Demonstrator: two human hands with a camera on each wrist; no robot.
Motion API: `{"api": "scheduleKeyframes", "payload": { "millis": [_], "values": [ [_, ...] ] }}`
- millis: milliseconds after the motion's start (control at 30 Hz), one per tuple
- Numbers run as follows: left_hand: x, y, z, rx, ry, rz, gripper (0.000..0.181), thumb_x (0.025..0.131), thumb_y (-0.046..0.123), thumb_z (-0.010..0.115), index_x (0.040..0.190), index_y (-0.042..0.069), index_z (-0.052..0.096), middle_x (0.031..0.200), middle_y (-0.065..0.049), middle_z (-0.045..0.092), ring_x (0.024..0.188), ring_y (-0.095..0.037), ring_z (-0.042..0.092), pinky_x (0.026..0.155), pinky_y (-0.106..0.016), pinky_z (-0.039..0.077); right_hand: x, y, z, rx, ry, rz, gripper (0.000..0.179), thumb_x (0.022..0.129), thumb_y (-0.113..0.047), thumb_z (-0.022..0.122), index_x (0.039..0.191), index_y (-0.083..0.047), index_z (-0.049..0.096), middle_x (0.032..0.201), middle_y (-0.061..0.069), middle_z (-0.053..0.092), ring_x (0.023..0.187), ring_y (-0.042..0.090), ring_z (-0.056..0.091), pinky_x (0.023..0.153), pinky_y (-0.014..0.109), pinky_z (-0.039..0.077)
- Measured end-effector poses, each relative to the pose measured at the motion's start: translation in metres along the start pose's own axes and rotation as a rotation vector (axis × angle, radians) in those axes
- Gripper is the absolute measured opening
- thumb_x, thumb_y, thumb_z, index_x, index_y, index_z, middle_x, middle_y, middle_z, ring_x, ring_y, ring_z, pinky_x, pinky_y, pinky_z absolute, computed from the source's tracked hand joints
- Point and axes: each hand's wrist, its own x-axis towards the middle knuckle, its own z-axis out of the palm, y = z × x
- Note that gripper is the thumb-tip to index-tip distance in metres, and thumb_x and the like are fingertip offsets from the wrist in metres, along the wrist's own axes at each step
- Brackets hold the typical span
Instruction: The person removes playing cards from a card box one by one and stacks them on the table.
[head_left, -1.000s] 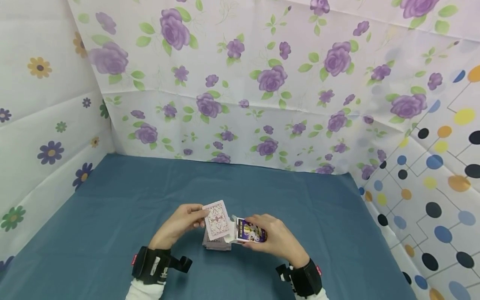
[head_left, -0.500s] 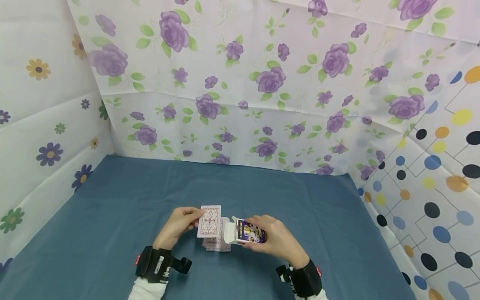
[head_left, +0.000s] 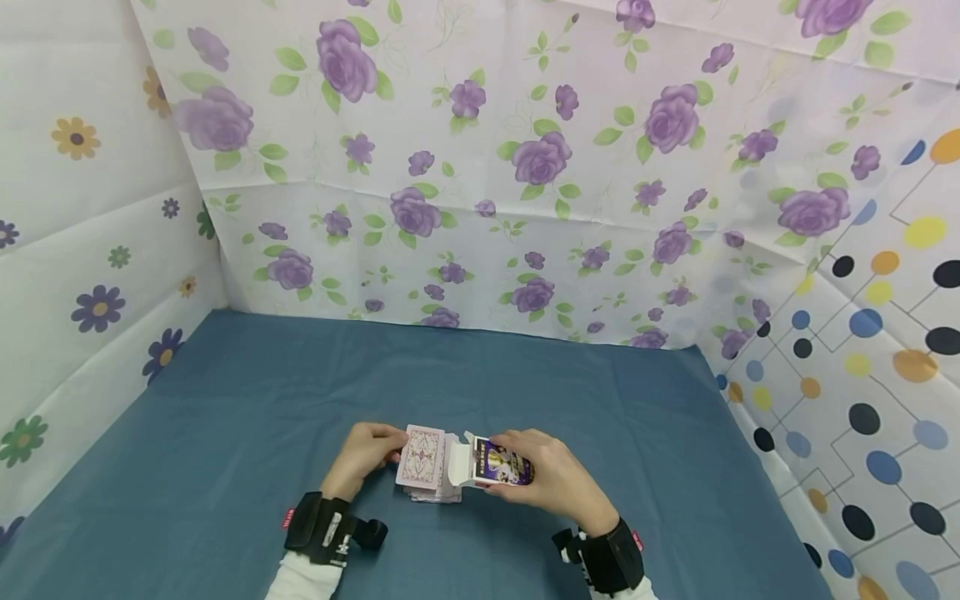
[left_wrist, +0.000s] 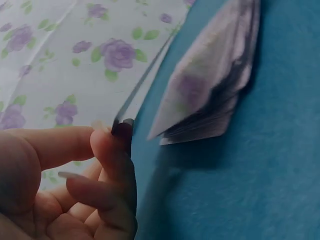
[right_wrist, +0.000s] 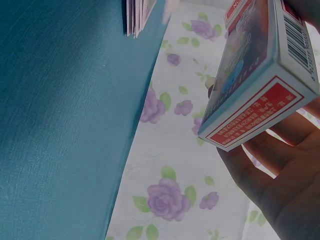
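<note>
Between thumb and fingers, my left hand (head_left: 362, 460) pinches the left edge of a playing card (head_left: 422, 458), patterned back up. It overlaps a loose pile of playing cards (head_left: 450, 471) on the cloth. From the left wrist, the card (left_wrist: 143, 85) appears as a thin tilted edge apart from the pile (left_wrist: 205, 80). My right hand (head_left: 555, 473) grips a purple-and-white card box (head_left: 506, 464), its white flap (head_left: 461, 464) folded out towards the pile. The right wrist view shows the box's (right_wrist: 257, 107) red-labelled end and barcode side.
A blue cloth (head_left: 570, 392) covers the table. Behind it hangs a white sheet with purple roses (head_left: 480, 167). A flower-print sheet (head_left: 82, 358) stands at the left and a dotted one (head_left: 855, 450) at the right.
My left hand has drawn its card leftward from the box flap, straightened it, then lowered it over the pile. The right hand and box have stayed in place.
</note>
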Motion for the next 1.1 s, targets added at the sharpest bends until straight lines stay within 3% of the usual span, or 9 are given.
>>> {"api": "scheduleKeyframes", "payload": {
  "millis": [233, 433, 1100],
  "values": [
    [-0.002, -0.001, 0.010, 0.077, 0.064, 0.006, 0.016, 0.088, 0.005, 0.064, 0.095, -0.007, 0.072, 0.076, -0.011, 0.068, 0.057, -0.014, 0.059, 0.057, -0.027, 0.043, 0.000, 0.001, 0.002, 0.006, 0.010, -0.011, 0.057, 0.083, -0.052, 0.071, 0.128, -0.018, 0.063, 0.120, 0.004, 0.067, 0.099, 0.014, 0.063, 0.075, 0.027, 0.051],
    [-0.003, -0.001, 0.015, 0.135, 0.136, 0.039, 0.012, 0.085, 0.003, 0.065, 0.088, -0.005, 0.073, 0.068, -0.012, 0.068, 0.055, -0.016, 0.059, 0.053, -0.028, 0.042, 0.000, 0.001, 0.003, 0.006, 0.002, -0.010, 0.057, 0.083, -0.053, 0.070, 0.128, -0.018, 0.062, 0.121, 0.004, 0.066, 0.098, 0.013, 0.063, 0.075, 0.026, 0.051],
    [-0.004, -0.005, 0.018, 0.223, 0.143, 0.099, 0.013, 0.080, 0.010, 0.076, 0.078, -0.001, 0.071, 0.060, -0.011, 0.065, 0.049, -0.017, 0.056, 0.050, -0.029, 0.040, 0.001, 0.002, 0.006, 0.014, -0.009, -0.010, 0.056, 0.083, -0.053, 0.070, 0.128, -0.020, 0.062, 0.118, 0.001, 0.067, 0.096, 0.011, 0.062, 0.075, 0.027, 0.050]
  ]
}}
